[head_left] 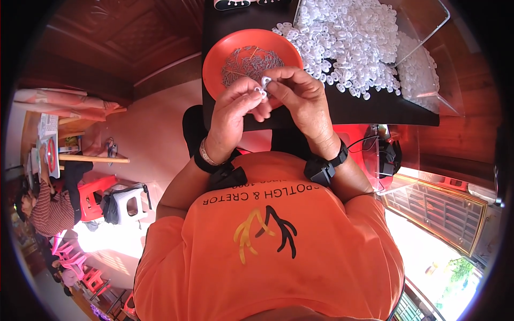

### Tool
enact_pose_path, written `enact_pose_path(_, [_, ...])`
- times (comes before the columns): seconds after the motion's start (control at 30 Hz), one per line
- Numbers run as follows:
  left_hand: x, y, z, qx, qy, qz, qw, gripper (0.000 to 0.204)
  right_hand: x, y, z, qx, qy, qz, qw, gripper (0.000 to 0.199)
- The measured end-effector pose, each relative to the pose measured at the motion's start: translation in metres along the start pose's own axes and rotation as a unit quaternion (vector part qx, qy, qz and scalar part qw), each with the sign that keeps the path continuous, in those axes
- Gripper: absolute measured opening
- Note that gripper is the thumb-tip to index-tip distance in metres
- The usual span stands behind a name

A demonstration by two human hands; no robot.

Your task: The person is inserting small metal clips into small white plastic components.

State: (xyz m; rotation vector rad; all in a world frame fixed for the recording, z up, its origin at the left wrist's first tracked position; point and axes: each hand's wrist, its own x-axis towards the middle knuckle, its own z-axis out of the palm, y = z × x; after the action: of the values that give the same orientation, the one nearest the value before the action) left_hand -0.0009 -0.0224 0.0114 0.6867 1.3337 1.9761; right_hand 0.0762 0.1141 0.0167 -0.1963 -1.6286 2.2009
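Observation:
Over the near rim of a red plastic bowl (213, 59), my two hands meet with fingertips pinched. My left hand (231, 109) is closed on a small white plastic clip (261, 91). Just above and touching or nearly touching it, another white plastic piece (265, 81) sits between the thumb and forefinger of my right hand (306, 104). Whether a nail is in either piece cannot be made out. Many thin grey nails (251, 62) lie in the bowl, with a few yellowish slivers among them. A large heap of white plastic clips (348, 45) spreads over the table to the right.
The dark table (385, 109) ends just in front of my body. A clear plastic bag of white pieces (417, 72) lies at its right end. Red stools (96, 198) and a white stool (131, 203) stand to the left, near another seated person (53, 211).

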Motion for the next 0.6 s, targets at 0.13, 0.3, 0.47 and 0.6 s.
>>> enact_pose_path(0.13, [-0.001,0.004,-0.006,0.139,0.032,0.005,0.990,0.020,0.006,-0.006,-0.011,0.011,0.001,0.004,1.000,0.015])
enact_pose_path(0.3, [-0.001,0.007,-0.003,0.154,0.020,-0.019,0.988,0.018,0.009,-0.009,-0.020,-0.035,-0.031,0.027,0.999,0.014])
enact_pose_path(0.47, [-0.002,0.010,0.002,0.176,0.030,-0.044,0.983,0.021,0.007,-0.007,-0.018,-0.056,-0.040,0.022,0.997,0.014])
enact_pose_path(0.6, [-0.001,0.007,-0.002,0.162,0.025,-0.032,0.986,0.017,0.006,-0.006,-0.016,-0.036,-0.033,0.007,0.999,0.014])
